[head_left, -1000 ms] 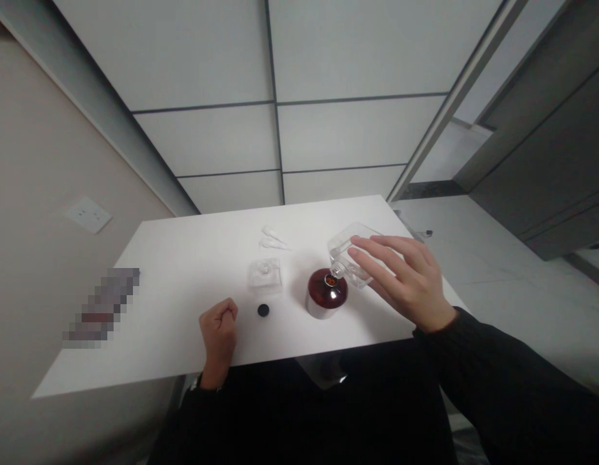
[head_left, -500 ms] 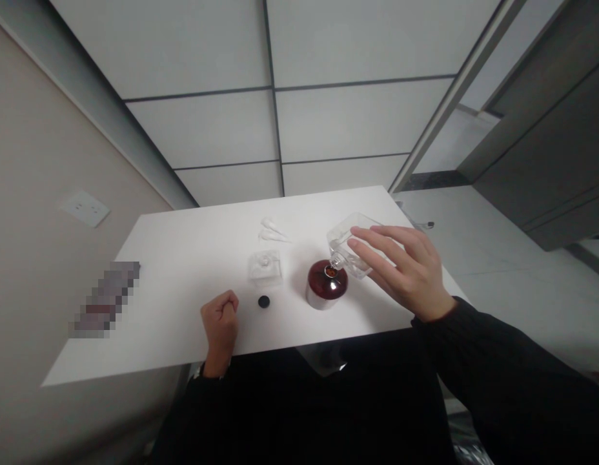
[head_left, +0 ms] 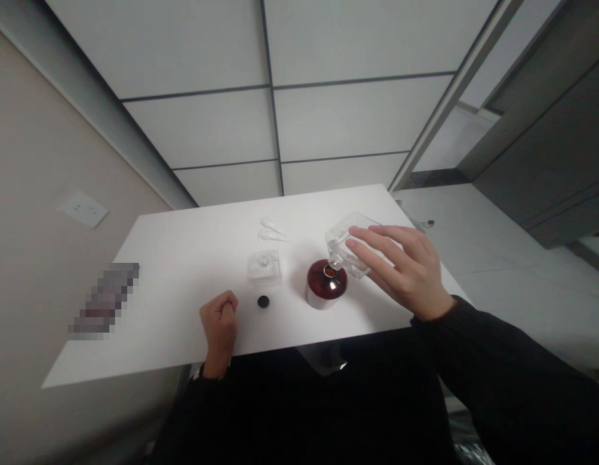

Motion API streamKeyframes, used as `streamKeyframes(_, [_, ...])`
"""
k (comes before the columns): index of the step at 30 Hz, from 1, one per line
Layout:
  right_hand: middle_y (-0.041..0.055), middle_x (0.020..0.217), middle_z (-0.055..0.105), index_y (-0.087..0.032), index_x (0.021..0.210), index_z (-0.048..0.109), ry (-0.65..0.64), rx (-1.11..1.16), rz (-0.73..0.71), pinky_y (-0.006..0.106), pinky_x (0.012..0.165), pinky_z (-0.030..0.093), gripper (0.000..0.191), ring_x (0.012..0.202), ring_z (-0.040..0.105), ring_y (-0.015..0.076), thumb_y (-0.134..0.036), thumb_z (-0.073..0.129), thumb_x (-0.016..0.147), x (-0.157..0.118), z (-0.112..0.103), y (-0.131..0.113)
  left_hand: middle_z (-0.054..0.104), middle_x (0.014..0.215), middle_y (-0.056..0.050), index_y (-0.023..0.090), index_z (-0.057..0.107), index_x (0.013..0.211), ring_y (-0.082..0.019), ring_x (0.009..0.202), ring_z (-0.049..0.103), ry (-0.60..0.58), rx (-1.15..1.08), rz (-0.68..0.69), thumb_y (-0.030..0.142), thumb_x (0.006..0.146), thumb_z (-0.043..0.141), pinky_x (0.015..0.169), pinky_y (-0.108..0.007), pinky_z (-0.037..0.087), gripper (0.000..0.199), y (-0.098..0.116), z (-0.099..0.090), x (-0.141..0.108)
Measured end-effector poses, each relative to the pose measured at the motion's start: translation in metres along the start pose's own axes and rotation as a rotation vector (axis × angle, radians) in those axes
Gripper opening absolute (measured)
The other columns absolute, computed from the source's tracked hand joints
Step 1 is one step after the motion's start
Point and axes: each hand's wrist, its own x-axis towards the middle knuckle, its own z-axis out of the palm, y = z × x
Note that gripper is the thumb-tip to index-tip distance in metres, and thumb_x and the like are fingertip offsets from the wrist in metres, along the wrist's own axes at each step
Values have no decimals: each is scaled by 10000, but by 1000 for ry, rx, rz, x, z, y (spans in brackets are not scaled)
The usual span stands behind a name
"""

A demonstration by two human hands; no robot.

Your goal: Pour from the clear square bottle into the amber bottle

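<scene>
My right hand grips a clear square bottle from above, fingers spread over its side. The bottle is tilted down to the left, its neck at the mouth of a round reddish-brown bottle standing open on the table; whether liquid flows cannot be made out. My left hand rests on the table as a closed fist, its inside hidden. Just right of the fist lies a small black cap. Behind the cap is a second clear square bottle, its neck showing on top.
Two clear pointed nozzles or droppers lie toward the back of the white table. At the table's left side is a pixelated dark object. A wall socket is on the left wall, and white panels rise behind the table.
Almost nothing differs. The view has shifted very slightly; both hands, the tilted clear bottle and the reddish-brown bottle keep their places.
</scene>
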Motion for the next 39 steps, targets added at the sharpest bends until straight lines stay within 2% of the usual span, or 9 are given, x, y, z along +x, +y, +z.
streamKeyframes(4, [97,1276,807,-162,1341,661,13,-13,-21,362,1015,550,415,1179,708,232,-62,764,952,1,0,0,290,464,41,231,353,502,-109,439,308,2,-6,6,239,694,429,502,-295,218,207,0,1,0])
streamKeyframes(9, [74,1283,808,-200,1347,656,8,-20,0,357,1007,557,407,1184,715,220,-81,751,970,0,0,0,289,456,43,232,360,500,-109,431,302,8,-10,11,230,691,430,490,-298,210,204,-1,1,0])
streamKeyframes(20, [74,1281,808,-200,1347,652,13,-21,-2,353,1020,552,410,1190,714,217,-79,754,968,0,0,0,302,455,43,233,358,497,-109,427,317,10,-5,22,234,694,427,487,-302,215,209,0,0,0])
streamKeyframes(39, [95,1251,813,-158,1307,669,26,-20,-37,361,1010,543,377,1161,702,232,-72,766,954,5,-1,0,303,460,40,232,362,499,-112,440,318,3,13,12,240,692,430,498,-296,218,204,1,0,0])
